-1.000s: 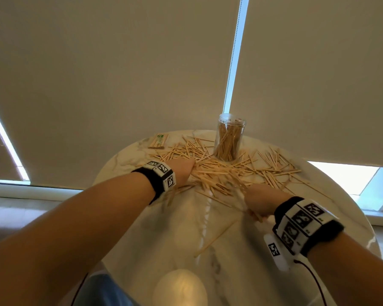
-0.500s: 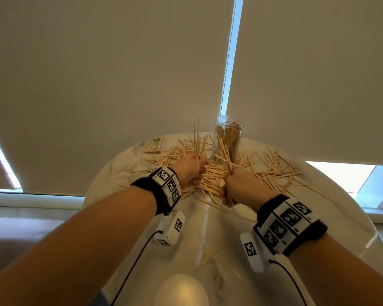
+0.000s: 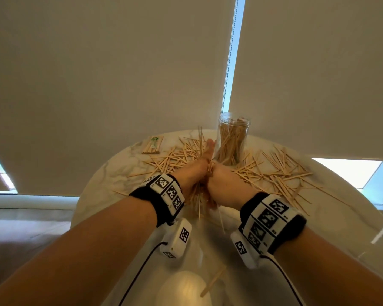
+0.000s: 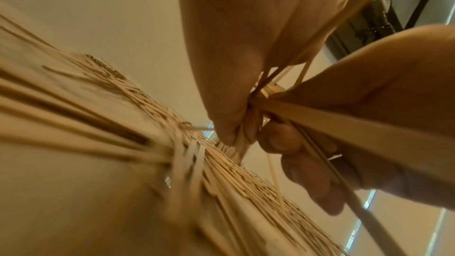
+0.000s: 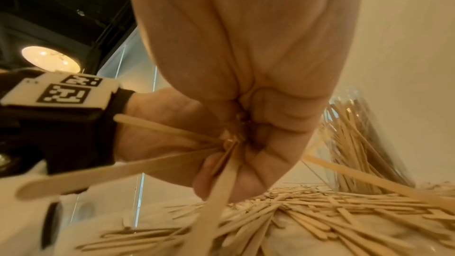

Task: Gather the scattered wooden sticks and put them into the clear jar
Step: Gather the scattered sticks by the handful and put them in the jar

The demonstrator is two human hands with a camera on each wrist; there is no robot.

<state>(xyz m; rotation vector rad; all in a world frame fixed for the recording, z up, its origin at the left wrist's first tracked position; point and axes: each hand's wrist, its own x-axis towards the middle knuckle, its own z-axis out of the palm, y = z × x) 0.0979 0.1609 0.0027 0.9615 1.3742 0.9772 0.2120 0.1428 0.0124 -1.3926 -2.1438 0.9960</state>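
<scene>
Above the round marble table [image 3: 111, 173], left hand [image 3: 195, 171] and right hand [image 3: 224, 182] press together, both clenched around a bundle of sticks [image 3: 198, 199]. Just behind stands the clear jar [image 3: 232, 138], partly filled; scattered sticks [image 3: 274, 173] surround it, and what seems a wrapped packet [image 3: 153, 145] lies far left.

- Pale tan wooden sticks [image 3: 272, 173], scattered around the clear jar [image 3: 233, 138].
- White marble table [image 3: 111, 171] with grey veining.
- Black wristbands [image 3: 161, 195] with white tiles carrying black square codes.
- Cream blinds [image 3: 97, 74] behind the jar.
- Packet [image 3: 153, 145] left of the jar: tan, green print.
</scene>
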